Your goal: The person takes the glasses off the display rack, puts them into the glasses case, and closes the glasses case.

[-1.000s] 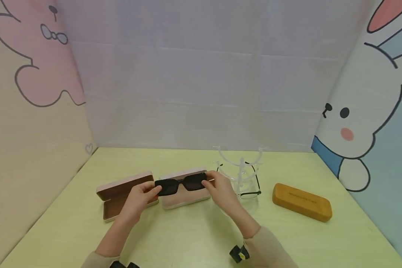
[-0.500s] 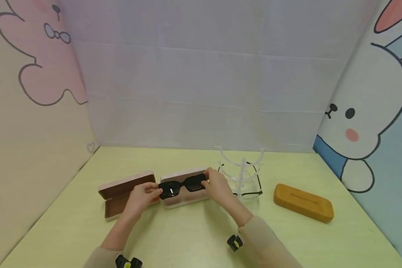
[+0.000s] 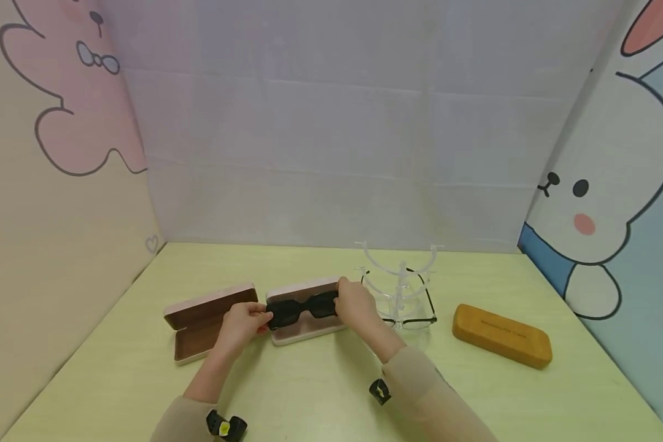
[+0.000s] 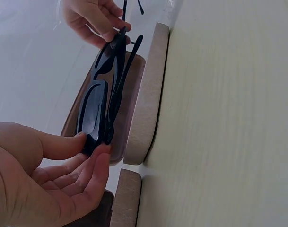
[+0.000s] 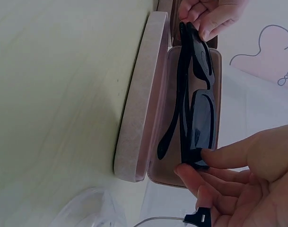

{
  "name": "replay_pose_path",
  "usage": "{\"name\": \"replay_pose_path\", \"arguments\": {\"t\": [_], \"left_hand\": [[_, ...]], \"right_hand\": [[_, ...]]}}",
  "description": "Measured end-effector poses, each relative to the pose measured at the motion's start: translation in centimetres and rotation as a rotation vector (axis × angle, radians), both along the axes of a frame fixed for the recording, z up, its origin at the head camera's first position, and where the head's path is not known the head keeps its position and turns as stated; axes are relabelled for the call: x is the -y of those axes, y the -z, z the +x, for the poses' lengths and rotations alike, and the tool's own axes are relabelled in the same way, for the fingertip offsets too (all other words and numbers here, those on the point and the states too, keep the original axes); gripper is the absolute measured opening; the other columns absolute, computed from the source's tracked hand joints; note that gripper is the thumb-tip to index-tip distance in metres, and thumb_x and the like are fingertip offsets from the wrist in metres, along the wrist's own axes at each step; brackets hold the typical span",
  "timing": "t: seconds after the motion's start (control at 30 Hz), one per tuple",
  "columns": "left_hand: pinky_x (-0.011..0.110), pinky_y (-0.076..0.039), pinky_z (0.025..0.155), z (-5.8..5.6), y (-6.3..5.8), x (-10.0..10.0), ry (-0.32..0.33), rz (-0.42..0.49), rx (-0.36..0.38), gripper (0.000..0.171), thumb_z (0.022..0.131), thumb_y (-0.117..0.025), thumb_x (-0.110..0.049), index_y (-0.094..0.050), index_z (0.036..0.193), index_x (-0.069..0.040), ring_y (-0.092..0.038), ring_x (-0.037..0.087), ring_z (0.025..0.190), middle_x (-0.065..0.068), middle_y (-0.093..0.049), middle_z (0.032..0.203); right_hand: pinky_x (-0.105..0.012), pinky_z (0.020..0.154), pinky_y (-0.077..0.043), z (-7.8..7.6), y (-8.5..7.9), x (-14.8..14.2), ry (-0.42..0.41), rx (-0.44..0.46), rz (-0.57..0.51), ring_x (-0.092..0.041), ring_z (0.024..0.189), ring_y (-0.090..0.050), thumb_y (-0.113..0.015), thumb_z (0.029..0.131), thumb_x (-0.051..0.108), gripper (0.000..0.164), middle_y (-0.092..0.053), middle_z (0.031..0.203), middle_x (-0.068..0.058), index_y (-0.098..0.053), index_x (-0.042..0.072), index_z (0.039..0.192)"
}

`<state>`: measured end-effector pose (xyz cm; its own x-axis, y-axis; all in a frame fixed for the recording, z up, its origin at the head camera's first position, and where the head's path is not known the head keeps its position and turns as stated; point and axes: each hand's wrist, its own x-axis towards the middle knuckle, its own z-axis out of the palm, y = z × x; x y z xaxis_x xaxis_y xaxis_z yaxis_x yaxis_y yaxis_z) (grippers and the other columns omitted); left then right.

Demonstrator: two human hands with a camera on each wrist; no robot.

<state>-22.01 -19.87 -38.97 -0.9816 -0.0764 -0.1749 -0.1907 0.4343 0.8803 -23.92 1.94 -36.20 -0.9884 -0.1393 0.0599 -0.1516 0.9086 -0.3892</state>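
Note:
Black sunglasses [image 3: 285, 314] hang between my two hands over an open pale-pink glasses case [image 3: 305, 337] in the middle of the table. My left hand [image 3: 240, 328] pinches their left end between thumb and fingers. At the other end my right hand [image 3: 358, 306] pinches the frame's right corner. In the left wrist view the sunglasses [image 4: 92, 113] have their temples folded in behind the lenses. The right wrist view shows the same sunglasses [image 5: 200, 118] in front of the case's pink lining [image 5: 165, 163].
Left of the middle case lies a second open case [image 3: 199, 334] with a brown lining. A clear display stand [image 3: 400, 288] is close by my right hand, with black-framed eyeglasses [image 3: 417, 323] on it. Farther right rests a closed mustard-yellow case [image 3: 501, 336].
Both hands have lowered the sunglasses slightly and moved them nearer the middle case. The front of the sunglasses has tilted. My left hand has shifted a little right.

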Motion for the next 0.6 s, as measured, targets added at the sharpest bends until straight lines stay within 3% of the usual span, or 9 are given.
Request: {"name": "replay_pose_path", "arguments": {"t": [0.13,0.4,0.6], "left_hand": [[0.034,-0.054,0.068,-0.1,0.4,0.0,-0.013,-0.018,-0.004,0.03,0.083,-0.064,-0.01,-0.061,0.108,0.006,-0.064,0.017,0.069,0.017,-0.067,0.092],[0.032,-0.054,0.062,-0.3,1.0,-0.2,-0.01,-0.048,-0.035,0.018,0.08,-0.067,-0.009,-0.064,0.092,0.005,-0.065,0.019,0.064,0.014,-0.068,0.08],[0.031,-0.054,0.061,-0.5,1.1,-0.5,-0.019,-0.04,-0.061,0.014,0.08,-0.064,0.0,-0.065,0.091,0.009,-0.064,0.017,0.061,0.011,-0.066,0.073]], "right_hand": [[-0.032,0.05,-0.049,-0.1,0.2,0.3,0.008,-0.037,0.082,-0.025,0.063,-0.061,-0.065,0.084,0.012,0.013,-0.063,0.076,-0.013,-0.061,0.001,0.09],[-0.029,0.039,-0.042,-0.5,1.1,1.0,0.06,-0.121,0.266,-0.017,0.049,-0.056,-0.062,0.084,0.007,0.014,-0.062,0.062,-0.009,-0.063,0.007,0.07],[-0.034,0.044,-0.046,-0.7,1.5,1.3,0.085,-0.147,0.304,-0.023,0.059,-0.06,-0.063,0.082,0.009,0.008,-0.064,0.071,-0.01,-0.064,0.007,0.075]]}}
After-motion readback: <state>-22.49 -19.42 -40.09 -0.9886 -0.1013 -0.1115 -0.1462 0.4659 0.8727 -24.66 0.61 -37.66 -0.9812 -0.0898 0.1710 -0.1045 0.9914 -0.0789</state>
